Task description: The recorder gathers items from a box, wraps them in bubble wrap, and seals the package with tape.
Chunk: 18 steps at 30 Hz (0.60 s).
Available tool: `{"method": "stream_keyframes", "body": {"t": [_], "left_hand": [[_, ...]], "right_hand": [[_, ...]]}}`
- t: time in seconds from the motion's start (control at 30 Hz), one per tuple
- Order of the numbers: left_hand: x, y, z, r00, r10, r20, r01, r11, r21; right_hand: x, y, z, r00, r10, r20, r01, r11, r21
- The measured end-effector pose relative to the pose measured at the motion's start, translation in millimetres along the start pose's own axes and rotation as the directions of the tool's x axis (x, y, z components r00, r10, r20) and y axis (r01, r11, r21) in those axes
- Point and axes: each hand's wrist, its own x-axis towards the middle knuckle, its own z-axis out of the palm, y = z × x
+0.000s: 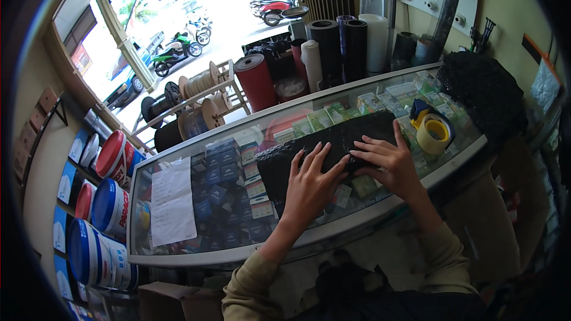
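Note:
A flat, dark piece of black bubble wrap lies across the glass-topped counter; whether something is wrapped inside I cannot tell. My left hand rests on its middle part with fingers stretched out. Just to the right, my right hand also presses on it, fingers spread and thumb toward the left hand. Both hands hide part of its near edge. Close beyond the right hand stands a tape dispenser in dark blue and yellow, carrying a roll of pale yellow tape.
A heap of black bubble wrap sits at the counter's right end. Handwritten paper lies at the left. Small boxes show beneath the glass. Upright rolls and a cable spool rack stand beyond; paint buckets line the left.

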Motion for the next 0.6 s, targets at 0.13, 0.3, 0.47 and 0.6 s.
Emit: {"method": "stream_keyframes", "body": {"t": [0.13,0.3,0.47,0.6], "left_hand": [[1.7,2.4,-3.3,1.000,0.007,-0.013,-0.007,1.000,0.002],[0.7,5.3,-5.9,1.000,-0.024,-0.020,0.023,0.998,-0.050],[22.0,15.8,-32.1,0.953,-0.228,0.199,0.263,0.949,-0.175],[24.8,5.0,-28.8,0.966,-0.030,0.257,0.037,0.999,-0.022]], "right_hand": [[13.9,-22.0,-8.1,0.993,0.098,0.068,-0.105,0.989,0.109],[-0.3,-15.1,-1.1,0.999,-0.026,0.047,0.029,0.997,-0.076],[-11.6,-11.3,5.0,0.998,0.010,-0.057,-0.013,0.998,-0.057],[-15.5,-13.7,9.2,0.988,0.033,-0.153,-0.033,0.999,0.001]]}}
